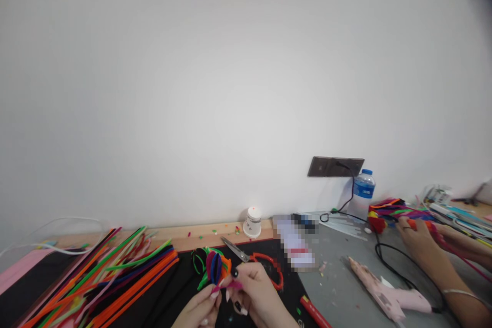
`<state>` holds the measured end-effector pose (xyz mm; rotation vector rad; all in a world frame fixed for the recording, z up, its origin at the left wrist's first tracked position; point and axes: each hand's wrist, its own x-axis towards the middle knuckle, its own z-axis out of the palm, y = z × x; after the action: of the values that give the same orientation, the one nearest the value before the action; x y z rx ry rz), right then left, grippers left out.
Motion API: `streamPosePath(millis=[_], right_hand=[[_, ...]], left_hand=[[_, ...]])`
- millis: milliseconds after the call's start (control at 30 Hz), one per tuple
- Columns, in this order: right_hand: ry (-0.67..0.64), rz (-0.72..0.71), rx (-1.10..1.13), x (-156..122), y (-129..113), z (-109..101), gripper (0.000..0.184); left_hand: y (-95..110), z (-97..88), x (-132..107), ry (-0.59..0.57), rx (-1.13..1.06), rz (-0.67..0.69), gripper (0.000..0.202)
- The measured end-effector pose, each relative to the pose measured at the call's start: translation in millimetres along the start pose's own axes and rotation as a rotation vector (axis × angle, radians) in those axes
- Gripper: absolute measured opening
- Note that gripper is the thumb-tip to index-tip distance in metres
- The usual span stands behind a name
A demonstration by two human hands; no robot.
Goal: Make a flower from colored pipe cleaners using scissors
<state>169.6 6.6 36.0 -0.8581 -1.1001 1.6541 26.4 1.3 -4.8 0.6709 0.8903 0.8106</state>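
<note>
My left hand and my right hand meet low in the middle of the head view. Both pinch a short magenta pipe cleaner between their fingertips. Directly behind the fingers lies a bundle of bent pipe cleaners in green, purple, blue and orange; whether the magenta piece joins it, I cannot tell. Orange-handled scissors rest just beyond my right hand, blades pointing away to the left. All this is over a black mat.
Loose colored pipe cleaners cover the left side. A small white cup stands by the wall. To the right are a pink glue gun with its black cord, a red tool, a water bottle and a co-worker's hands.
</note>
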Motion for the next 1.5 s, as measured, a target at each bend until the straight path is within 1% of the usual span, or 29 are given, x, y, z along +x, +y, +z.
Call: streamPosePath(millis=[67,100,167,233,267,333,400,467,567,633,700,733,800,900,1033,1133,1200,1267,1333,1400,1500], right_hand=[[-0.032,0.067,-0.039,-1,0,-1,0.034],[-0.044,0.087,-0.057,-1,2,-1,0.032],[-0.057,0.104,-0.072,0,7,-2,0.036],[-0.039,0.108,-0.061,2,12,-1,0.046],[-0.018,0.117,-0.053,4,15,-1,0.05],[0.016,0.145,-0.052,5,18,0,0.052],[0.028,0.168,-0.063,6,18,2,0.048],[0.037,0.172,-0.082,5,18,3,0.043],[0.063,0.116,-0.14,4,17,4,0.037],[0.094,0.019,-0.187,3,17,4,0.033],[0.123,-0.061,-0.22,3,18,4,0.03],[0.135,-0.069,-0.218,3,19,5,0.029],[0.152,-0.039,-0.189,3,22,6,0.03],[0.183,-0.016,-0.156,6,30,7,0.031],[0.232,-0.07,-0.239,9,38,5,0.028],[0.212,-0.034,-0.259,7,35,6,0.024],[0.205,-0.022,-0.261,4,31,7,0.022],[0.221,-0.065,-0.303,2,27,9,0.019],[0.232,-0.122,-0.367,1,25,10,0.019],[0.207,-0.129,-0.39,1,23,10,0.019],[0.128,-0.123,-0.308,2,19,8,0.02]], left_hand=[[0,-1.1,1,0.036,-0.044,-0.017,0.049],[0,-1.7,2,0.055,-0.059,-0.013,0.048],[0,-1.8,2,0.099,-0.086,0.025,0.047],[0,0.7,0,0.146,-0.122,0.089,0.047],[1,2.9,-2,0.14,-0.132,0.112,0.048],[2,8.2,-4,0.068,-0.14,0.172,0.047],[1,11.6,-3,-0.01,-0.126,0.233,0.044],[-3,10.5,2,-0.033,-0.098,0.281,0.043],[-12,1.7,13,-0.004,-0.061,0.267,0.048],[-17,-4.0,19,0.01,-0.078,0.247,0.048],[-20,-5.9,21,0.006,-0.122,0.201,0.048],[-21,-5.0,20,0.005,-0.146,0.179,0.049],[-20,-0.7,17,0.001,-0.177,0.147,0.051],[-17,7.6,11,-0.008,-0.177,0.133,0.053],[-13,13.5,7,0.001,-0.184,0.114,0.058],[-13,13.3,8,-0.004,-0.182,0.127,0.056],[-17,10.8,11,-0.026,-0.156,0.154,0.058],[-22,5.9,17,-0.044,-0.084,0.189,0.063],[-28,-0.8,23,-0.034,0.022,0.216,0.07],[-32,-7.4,29,-0.008,0.114,0.213,0.079],[-30,-12.7,31,-0.012,0.174,0.18,0.094]])
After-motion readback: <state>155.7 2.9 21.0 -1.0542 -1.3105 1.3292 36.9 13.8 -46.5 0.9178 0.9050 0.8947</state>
